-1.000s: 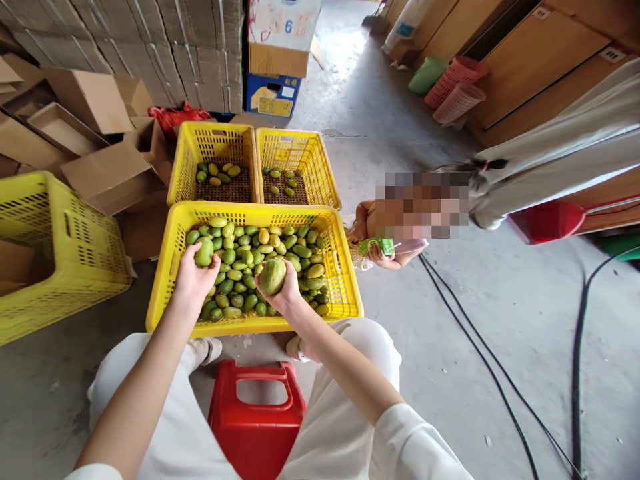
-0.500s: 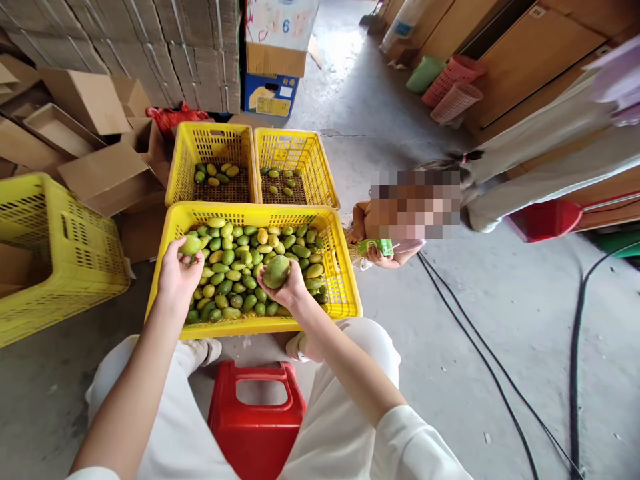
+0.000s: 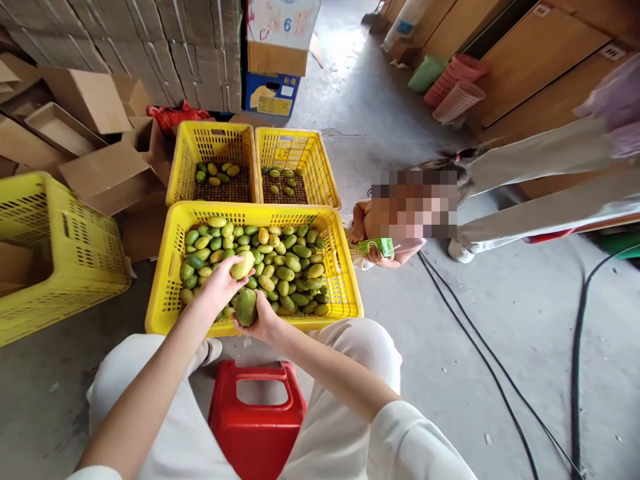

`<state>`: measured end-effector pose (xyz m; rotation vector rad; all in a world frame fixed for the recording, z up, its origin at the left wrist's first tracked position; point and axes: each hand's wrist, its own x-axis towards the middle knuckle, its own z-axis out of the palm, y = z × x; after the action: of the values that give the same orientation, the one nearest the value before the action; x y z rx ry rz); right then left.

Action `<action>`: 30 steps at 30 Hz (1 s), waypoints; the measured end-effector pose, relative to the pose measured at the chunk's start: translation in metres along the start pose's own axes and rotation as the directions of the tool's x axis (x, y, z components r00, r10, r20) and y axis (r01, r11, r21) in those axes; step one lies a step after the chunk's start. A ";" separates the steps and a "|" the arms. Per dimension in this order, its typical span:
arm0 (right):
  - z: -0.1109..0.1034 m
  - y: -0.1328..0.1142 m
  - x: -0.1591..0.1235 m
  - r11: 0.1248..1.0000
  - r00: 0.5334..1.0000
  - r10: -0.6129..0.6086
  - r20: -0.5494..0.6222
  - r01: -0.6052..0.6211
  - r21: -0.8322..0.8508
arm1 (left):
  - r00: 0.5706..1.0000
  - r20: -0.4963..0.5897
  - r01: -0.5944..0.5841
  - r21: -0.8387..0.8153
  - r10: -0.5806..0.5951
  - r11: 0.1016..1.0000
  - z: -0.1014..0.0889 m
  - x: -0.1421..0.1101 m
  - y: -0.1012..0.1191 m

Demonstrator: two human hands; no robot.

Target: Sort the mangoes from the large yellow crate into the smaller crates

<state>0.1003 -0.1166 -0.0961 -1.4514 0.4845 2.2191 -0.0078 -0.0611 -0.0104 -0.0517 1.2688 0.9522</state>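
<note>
My left hand (image 3: 223,285) is closed on a pale yellow-green mango (image 3: 243,265), held over the heap of fruit. Just below and to its right, my right hand (image 3: 261,315) grips a darker green mango (image 3: 246,307) near the front rim. Under both hands stands a large yellow crate (image 3: 345,280), with many green and yellowish mangoes (image 3: 302,251) piled in it. Behind it sit two more yellow crates: the back left crate (image 3: 175,175) and the back right crate (image 3: 327,175), each with several mangoes on its slatted floor.
A red plastic stool (image 3: 257,433) stands between my knees. Right of the crates, a person holds a green carton (image 3: 376,248), and another person stands behind. Cardboard boxes (image 3: 107,175) and another yellow crate (image 3: 90,247) are at left. Black cables (image 3: 480,360) cross the floor at right.
My left hand has moved right and down with its mango, toward the right hand. My right hand has drawn left and nearer to me, still holding its mango. The standing person's legs have shifted.
</note>
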 end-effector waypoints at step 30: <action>0.019 -0.051 -0.033 0.930 0.927 -0.326 0.187 0.279 0.239 | 0.995 -0.025 -0.103 -0.263 0.100 0.959 -0.013 0.003 0.026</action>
<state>0.1246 -0.0690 -0.0610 -1.0705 0.3742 1.9845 -0.0339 -0.0494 -0.0053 -0.2027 1.1563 1.2079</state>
